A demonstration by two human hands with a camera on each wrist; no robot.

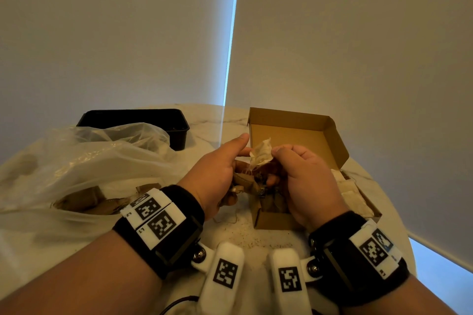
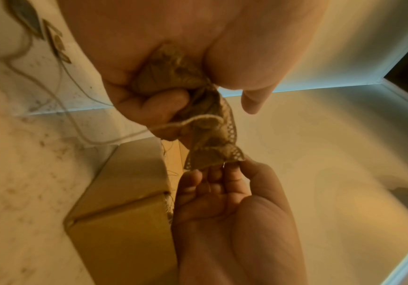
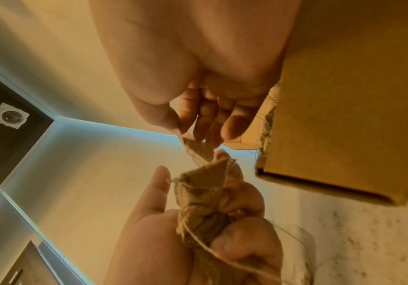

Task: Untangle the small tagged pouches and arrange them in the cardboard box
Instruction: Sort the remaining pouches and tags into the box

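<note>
Three containers stand on the pale marbled round bench (image 1: 210, 120). Open brown cardboard box (image 1: 294, 133): right of centre, lid flap raised toward the far side; pale flat pouches (image 1: 355, 197) lie along its right side, and darker ones sit in the near corner, partly hidden behind the right hand (image 1: 307, 181). Black rectangular plastic tray (image 1: 143, 117): far left, contents too dark to tell. Clear crumpled plastic bag (image 1: 84, 161): left, holding several brown pouches (image 1: 84, 201) near its mouth.

Tangled clump of small brown mesh pouches with string (image 2: 173, 81): held above the bench at the box's near-left edge, gripped in the curled fingers of the left hand (image 1: 217, 176), thumb pointing out straight. One light-coloured pouch (image 1: 261, 153) stands up out of the clump, pinched at its edge between the right hand's thumb and fingertips. Loose string (image 2: 76, 92) trails from the clump down to the bench. Fine dark crumbs (image 1: 253, 235) speckle the bench in front of the box.
</note>
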